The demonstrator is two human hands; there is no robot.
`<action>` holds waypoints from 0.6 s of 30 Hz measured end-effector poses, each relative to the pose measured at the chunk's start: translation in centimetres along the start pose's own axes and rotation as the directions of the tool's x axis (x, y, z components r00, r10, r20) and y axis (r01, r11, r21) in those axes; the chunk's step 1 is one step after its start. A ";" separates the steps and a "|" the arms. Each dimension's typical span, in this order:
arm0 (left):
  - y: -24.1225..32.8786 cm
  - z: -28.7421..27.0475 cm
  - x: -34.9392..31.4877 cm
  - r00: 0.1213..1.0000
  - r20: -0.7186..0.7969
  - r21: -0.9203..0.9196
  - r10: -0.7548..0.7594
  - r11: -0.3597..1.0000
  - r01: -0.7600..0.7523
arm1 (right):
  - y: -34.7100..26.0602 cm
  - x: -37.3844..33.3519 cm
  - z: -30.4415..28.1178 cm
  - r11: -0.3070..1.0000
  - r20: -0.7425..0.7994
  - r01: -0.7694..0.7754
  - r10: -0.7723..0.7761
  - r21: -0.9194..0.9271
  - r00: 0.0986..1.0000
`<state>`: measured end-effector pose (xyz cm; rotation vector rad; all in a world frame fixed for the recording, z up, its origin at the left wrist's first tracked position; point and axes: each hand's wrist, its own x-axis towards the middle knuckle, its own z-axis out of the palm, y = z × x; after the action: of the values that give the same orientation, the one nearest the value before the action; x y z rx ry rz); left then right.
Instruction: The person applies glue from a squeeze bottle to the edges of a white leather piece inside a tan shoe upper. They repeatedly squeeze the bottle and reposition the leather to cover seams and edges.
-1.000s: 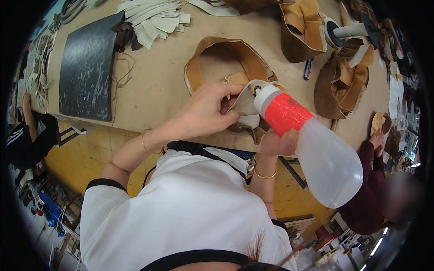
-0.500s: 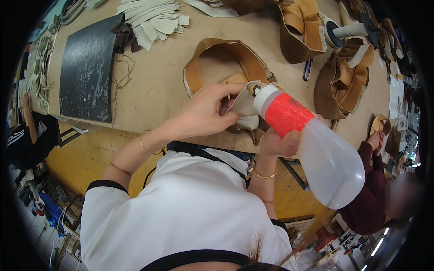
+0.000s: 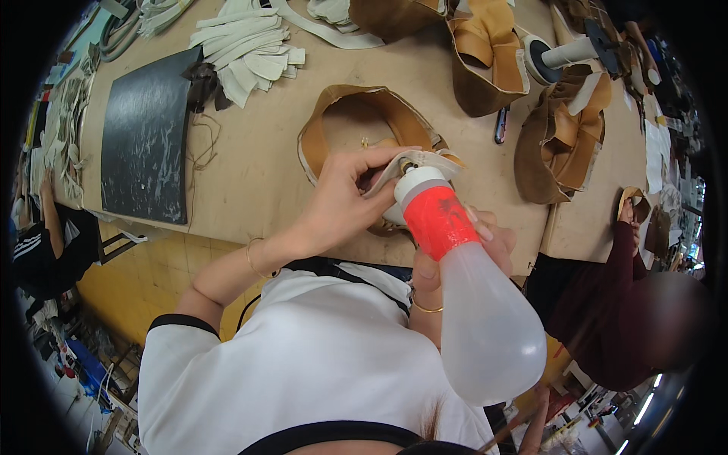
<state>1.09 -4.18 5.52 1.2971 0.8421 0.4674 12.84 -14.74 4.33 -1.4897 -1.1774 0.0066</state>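
My left hand (image 3: pixel 350 186) pinches the pale edge of a brown leather shoe upper (image 3: pixel 327 114), which rests on the table with its tan inside showing. Wrapped around the neck of a translucent squeeze bottle (image 3: pixel 493 326) is my right hand (image 3: pixel 493 241). Red tape circles the bottle below its white cap, and the bottle hangs tilted with its bulb toward me. Its dark nozzle tip (image 3: pixel 408 164) lies against the pale lining flap (image 3: pixel 434 161), close to my left fingers. What the tip leaves there is too small to tell.
More leather uppers (image 3: pixel 561 144) lie at the right and far side, near a spool of white thread (image 3: pixel 569 54). A black board (image 3: pixel 148 136) and pale strips (image 3: pixel 243 53) lie at the left. A co-worker in a maroon sleeve (image 3: pixel 607 303) works at the right.
The squeeze bottle has moved left and swung more upright, its bulb now nearer my body. My left hand keeps its pinch on the upper, which appears slightly lower left.
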 end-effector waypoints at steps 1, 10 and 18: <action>0.0 0.0 0.0 1.000 0.009 -0.044 -0.017 0.999 0.017 | -0.1 0.2 -0.1 0.995 0.051 0.078 -0.075 -0.061 0.996; -0.5 -0.2 0.0 0.992 0.078 0.027 0.097 0.995 -0.099 | 1.5 0.1 -0.6 0.960 0.015 -0.015 0.012 0.281 1.000; 0.0 -0.4 0.0 0.989 0.125 0.030 0.076 0.996 -0.080 | 0.2 2.3 2.9 0.872 -0.386 -0.015 0.232 0.489 0.893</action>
<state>0.78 -3.92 5.52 1.3804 0.7004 0.4305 12.40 -11.06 4.63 -1.0496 -0.6460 0.0483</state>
